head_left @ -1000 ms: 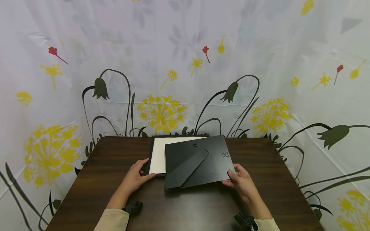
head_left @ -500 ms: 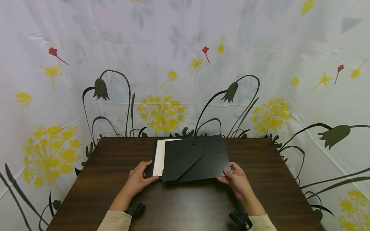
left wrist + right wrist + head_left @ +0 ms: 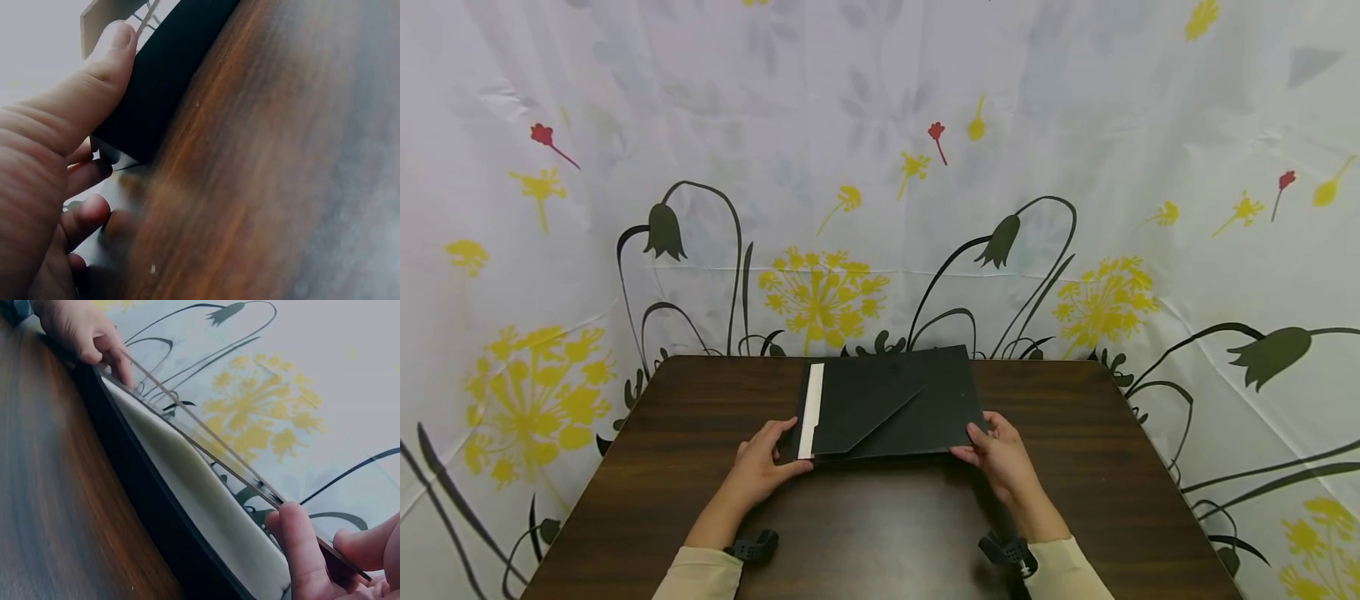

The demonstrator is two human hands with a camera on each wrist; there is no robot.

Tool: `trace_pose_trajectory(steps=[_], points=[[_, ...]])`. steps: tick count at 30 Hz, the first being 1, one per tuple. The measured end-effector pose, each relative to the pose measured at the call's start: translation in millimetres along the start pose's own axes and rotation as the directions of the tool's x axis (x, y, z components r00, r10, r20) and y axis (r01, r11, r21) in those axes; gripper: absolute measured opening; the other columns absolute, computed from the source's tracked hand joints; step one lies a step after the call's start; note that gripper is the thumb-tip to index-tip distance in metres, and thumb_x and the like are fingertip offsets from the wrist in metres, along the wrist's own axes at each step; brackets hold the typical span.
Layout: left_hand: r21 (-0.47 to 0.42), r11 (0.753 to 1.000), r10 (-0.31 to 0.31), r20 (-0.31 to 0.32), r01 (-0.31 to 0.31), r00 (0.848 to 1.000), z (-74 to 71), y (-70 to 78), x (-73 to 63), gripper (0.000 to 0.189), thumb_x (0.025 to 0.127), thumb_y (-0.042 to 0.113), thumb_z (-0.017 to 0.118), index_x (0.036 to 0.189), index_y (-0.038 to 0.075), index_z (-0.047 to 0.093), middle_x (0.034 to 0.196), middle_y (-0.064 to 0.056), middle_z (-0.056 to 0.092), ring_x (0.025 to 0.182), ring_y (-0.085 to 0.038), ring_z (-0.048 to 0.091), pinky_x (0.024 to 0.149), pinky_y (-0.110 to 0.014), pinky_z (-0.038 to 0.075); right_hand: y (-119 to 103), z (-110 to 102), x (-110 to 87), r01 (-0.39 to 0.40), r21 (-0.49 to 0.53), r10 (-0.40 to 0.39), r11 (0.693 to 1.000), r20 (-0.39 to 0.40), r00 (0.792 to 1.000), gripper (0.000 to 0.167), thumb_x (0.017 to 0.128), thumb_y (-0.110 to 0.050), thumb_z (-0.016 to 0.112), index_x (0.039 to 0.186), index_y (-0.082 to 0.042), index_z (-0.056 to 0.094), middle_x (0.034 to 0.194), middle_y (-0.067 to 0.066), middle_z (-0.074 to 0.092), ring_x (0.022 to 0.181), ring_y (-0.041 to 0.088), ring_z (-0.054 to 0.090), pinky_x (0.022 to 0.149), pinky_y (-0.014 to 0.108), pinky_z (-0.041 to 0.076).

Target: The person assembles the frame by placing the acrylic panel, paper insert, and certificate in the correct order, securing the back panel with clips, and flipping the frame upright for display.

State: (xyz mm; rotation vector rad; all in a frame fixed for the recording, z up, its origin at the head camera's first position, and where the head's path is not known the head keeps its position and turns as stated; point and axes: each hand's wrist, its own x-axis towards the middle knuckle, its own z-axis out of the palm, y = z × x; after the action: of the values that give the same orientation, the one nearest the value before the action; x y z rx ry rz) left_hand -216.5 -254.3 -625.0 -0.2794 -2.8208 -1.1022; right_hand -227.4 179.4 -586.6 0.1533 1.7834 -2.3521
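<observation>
A black picture frame lies face down on the table, its dark side wall point(image 3: 165, 81) near in the left wrist view. My left hand point(image 3: 763, 457) holds its front left corner, thumb along the front and fingers at the left side. Over the frame is a black backing board point(image 3: 898, 421) with a folded easel leg point(image 3: 868, 421). My right hand point(image 3: 1000, 457) pinches the board's near right corner between thumb and fingers. In the right wrist view the board is tilted, its right end raised above the cream sheet point(image 3: 181, 475) inside the frame. Only a cream strip shows at left from above.
The dark wood table point(image 3: 895, 533) extends around the frame and towards the person. Behind it hangs a white curtain point(image 3: 865, 150) with flower prints, close to the table's far edge. Black bands with small devices point(image 3: 752, 546) sit on both wrists.
My right hand has brought the backing board left and lower over the frame, so the visible cream area has shrunk to a strip. My left hand and the frame have shifted slightly right.
</observation>
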Motion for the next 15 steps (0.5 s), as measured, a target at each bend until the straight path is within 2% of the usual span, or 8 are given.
trace_pose_trajectory(steps=[7, 12, 15], points=[[0.021, 0.999, 0.04, -0.008, -0.039, 0.999, -2.9, -0.4, 1.3, 0.095, 0.08, 0.048, 0.096, 0.158, 0.011, 0.055, 0.123, -0.002, 0.065, 0.084, -0.01, 0.045, 0.086, -0.043, 0.025, 1.4, 13.9, 8.0, 0.021, 0.021, -0.021, 1.0, -0.019, 1.0, 0.026, 0.11, 0.0, 0.058, 0.134, 0.0, 0.048, 0.07, -0.001, 0.049, 0.073, 0.024, 0.077, 0.084, 0.042, 0.067], [0.007, 1.0, 0.013, 0.019, -0.013, 1.0, -0.6, -1.2, 0.1, 0.097, 0.082, 0.051, 0.095, 0.16, 0.014, 0.053, 0.124, -0.001, 0.063, 0.084, -0.011, 0.044, 0.088, -0.044, 0.025, 6.2, 21.3, 9.9, -0.005, 0.021, 0.005, 1.0, 0.001, 1.0, 0.026, 0.111, 0.0, 0.058, 0.134, -0.001, 0.047, 0.069, -0.003, 0.047, 0.074, 0.024, 0.078, 0.084, 0.04, 0.067], [-0.007, 1.0, -0.012, 0.035, 0.012, 0.999, 1.5, -1.7, -0.3, 0.097, 0.082, 0.054, 0.093, 0.161, 0.017, 0.051, 0.126, 0.001, 0.063, 0.084, -0.012, 0.043, 0.089, -0.044, 0.024, 8.0, 23.5, 9.9, -0.007, 0.016, 0.007, 1.0, 0.002, 1.0, 0.026, 0.111, 0.0, 0.058, 0.135, 0.001, 0.048, 0.073, -0.002, 0.049, 0.074, 0.023, 0.078, 0.084, 0.039, 0.067]])
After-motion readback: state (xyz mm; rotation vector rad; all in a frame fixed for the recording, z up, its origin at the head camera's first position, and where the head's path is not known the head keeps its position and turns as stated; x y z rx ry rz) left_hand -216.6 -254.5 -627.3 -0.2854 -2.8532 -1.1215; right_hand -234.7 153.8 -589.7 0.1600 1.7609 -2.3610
